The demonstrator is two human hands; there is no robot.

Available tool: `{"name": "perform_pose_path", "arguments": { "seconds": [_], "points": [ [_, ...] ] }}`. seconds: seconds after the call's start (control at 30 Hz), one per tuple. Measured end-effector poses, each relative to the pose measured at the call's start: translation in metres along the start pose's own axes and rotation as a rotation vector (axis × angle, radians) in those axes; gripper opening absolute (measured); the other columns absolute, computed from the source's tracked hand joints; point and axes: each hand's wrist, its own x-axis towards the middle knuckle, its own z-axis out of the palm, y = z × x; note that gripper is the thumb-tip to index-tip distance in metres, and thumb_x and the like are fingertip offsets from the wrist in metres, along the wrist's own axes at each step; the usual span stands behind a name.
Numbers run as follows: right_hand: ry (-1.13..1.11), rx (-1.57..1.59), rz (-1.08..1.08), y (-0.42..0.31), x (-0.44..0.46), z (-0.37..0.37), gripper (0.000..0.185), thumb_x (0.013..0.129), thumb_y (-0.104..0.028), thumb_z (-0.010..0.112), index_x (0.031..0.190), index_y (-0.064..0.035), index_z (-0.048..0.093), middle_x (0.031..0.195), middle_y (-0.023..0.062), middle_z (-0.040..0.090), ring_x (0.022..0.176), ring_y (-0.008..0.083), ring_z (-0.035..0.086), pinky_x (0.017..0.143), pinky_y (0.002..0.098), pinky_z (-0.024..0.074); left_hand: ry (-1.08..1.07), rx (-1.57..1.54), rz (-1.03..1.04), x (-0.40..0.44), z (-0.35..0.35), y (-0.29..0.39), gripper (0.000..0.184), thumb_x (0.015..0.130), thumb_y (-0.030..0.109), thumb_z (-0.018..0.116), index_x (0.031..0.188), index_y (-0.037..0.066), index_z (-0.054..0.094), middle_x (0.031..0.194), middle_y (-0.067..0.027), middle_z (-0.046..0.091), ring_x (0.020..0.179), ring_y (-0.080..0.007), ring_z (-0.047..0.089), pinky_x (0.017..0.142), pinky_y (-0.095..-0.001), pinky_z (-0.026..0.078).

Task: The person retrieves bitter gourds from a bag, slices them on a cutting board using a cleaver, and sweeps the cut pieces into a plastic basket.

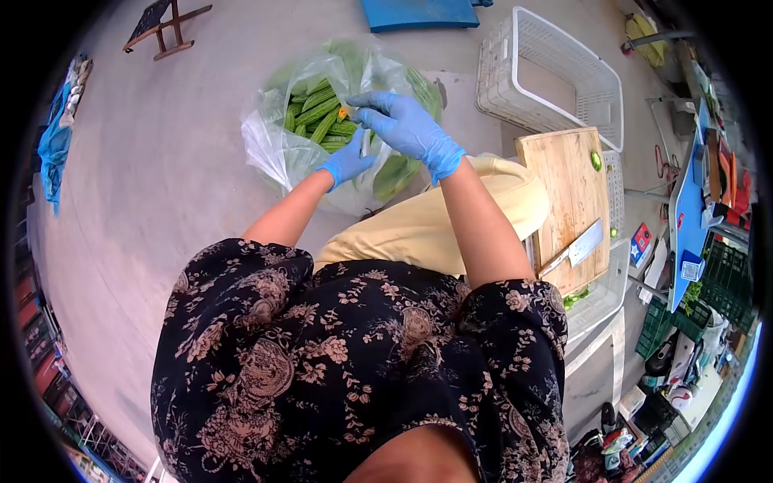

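A clear plastic bag [278, 153] full of long ridged green gourds [320, 105] stands on the floor in front of me. A yellow-orange blossom [344, 113] shows among the gourds. My left hand [348, 163], in a blue glove, is closed at the bag's near side, with a fold of plastic at its fingers. My right hand [405, 130], gloved too, reaches over the bag's right side. Its fingers are stretched apart near the blossom, and their tips partly cover the gourds. The bag hides the lower gourds.
To my right a wooden cutting board [555, 173] bears a cleaver [585, 243] and a cut green piece [596, 161]. A white plastic crate [491, 84] stands beyond it. A blue stool [423, 14] is at the far edge; a blue table [688, 221] stands at far right.
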Motion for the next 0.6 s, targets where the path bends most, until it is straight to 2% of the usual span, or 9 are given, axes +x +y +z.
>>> {"name": "perform_pose_path", "arguments": {
  "seconds": [0.03,0.1,0.2,0.23,0.27,0.33,0.37,0.47,0.6],
  "points": [
    [-0.151,0.134,0.029,0.009,0.017,0.023,0.039,0.087,-0.025,0.053,0.119,-0.004,0.056,0.11,0.016,0.062,0.104,0.0226,0.058,0.091,0.031,0.0432,-0.157,0.028,0.102,-0.003,0.021,0.012,0.078,0.081,0.04,0.054,0.14,0.003,0.021,0.13,-0.0281,0.044,0.12,-0.0386,0.044,0.101,-0.0413,0.035],
    [-0.309,-0.071,0.1,0.047,0.028,0.05,0.041,0.086,-0.024,0.053,0.122,-0.0046,0.054,0.116,0.018,0.058,0.112,0.0264,0.053,0.096,0.0334,0.0403,-0.301,-0.002,0.302,0.007,0.085,0.01,0.067,0.081,0.037,0.055,0.135,0.003,0.033,0.129,-0.026,0.046,0.119,-0.0374,0.046,0.1,-0.0414,0.036],
    [-0.459,-0.441,0.497,0.109,0.026,0.061,0.053,0.081,-0.019,0.052,0.13,-0.001,0.043,0.125,0.0228,0.05,0.115,0.0355,0.05,0.1,0.0385,0.0378,-0.396,-0.056,0.305,-0.007,0.08,0.05,0.059,0.081,0.032,0.055,0.131,0.004,0.041,0.126,-0.023,0.05,0.115,-0.0361,0.049,0.099,-0.0404,0.037],
    [-0.265,-0.509,0.619,0.129,0.013,0.052,0.062,0.079,-0.019,0.053,0.135,-0.0001,0.032,0.129,0.026,0.044,0.117,0.0381,0.046,0.101,0.0391,0.0354,-0.573,0.083,0.172,-0.005,0.05,0.068,0.053,0.081,0.03,0.056,0.126,0.005,0.048,0.124,-0.0193,0.053,0.109,-0.0329,0.053,0.096,-0.0373,0.04],
    [-0.072,-0.569,0.736,0.14,-0.005,0.035,0.072,0.078,-0.019,0.054,0.139,0.0008,0.021,0.132,0.0291,0.039,0.12,0.0407,0.043,0.103,0.0398,0.033,-0.501,-0.046,0.204,-0.012,0.029,0.072,0.04,0.087,0.026,0.053,0.118,0.001,0.056,0.116,-0.0129,0.061,0.106,-0.0243,0.056,0.097,-0.0334,0.041],
    [0.297,-0.756,0.542,0.162,-0.014,0.005,0.083,0.074,-0.02,0.059,0.139,0.0032,0.013,0.134,0.0337,0.031,0.122,0.0453,0.037,0.104,0.0441,0.03,-0.374,-0.852,-0.032,0.002,0.008,0.042,0.036,0.089,0.017,0.05,0.123,0.006,0.054,0.118,-0.009,0.059,0.102,-0.0193,0.059,0.092,-0.0313,0.045],
    [0.37,-0.809,0.451,0.161,-0.014,-0.001,0.083,0.073,-0.02,0.06,0.139,0.0031,0.015,0.134,0.0337,0.032,0.122,0.0454,0.036,0.104,0.0452,0.0298,-0.199,-1.036,-0.171,0.007,-0.005,0.038,0.036,0.089,0.017,0.05,0.124,0.008,0.053,0.118,-0.0087,0.058,0.103,-0.0194,0.059,0.091,-0.0336,0.046],
    [0.518,-0.918,0.291,0.149,-0.012,-0.024,0.083,0.071,-0.02,0.063,0.138,0.003,0.019,0.132,0.033,0.033,0.123,0.0453,0.034,0.102,0.0477,0.0302,0.352,-0.365,-0.211,0.075,0.009,-0.057,0.038,0.08,0.018,0.057,0.116,0.006,0.057,0.112,-0.0123,0.062,0.094,-0.0247,0.063,0.084,-0.0309,0.047],
    [0.451,-0.791,0.395,0.148,-0.018,-0.02,0.083,0.07,-0.02,0.065,0.137,0.0026,0.022,0.131,0.0309,0.035,0.121,0.0443,0.036,0.101,0.0469,0.0321,0.329,-0.046,-0.443,0.12,0.037,-0.091,0.05,0.073,0.022,0.059,0.12,0.004,0.055,0.118,-0.0162,0.059,0.106,-0.0313,0.057,0.093,-0.0355,0.043]
  ]
}}
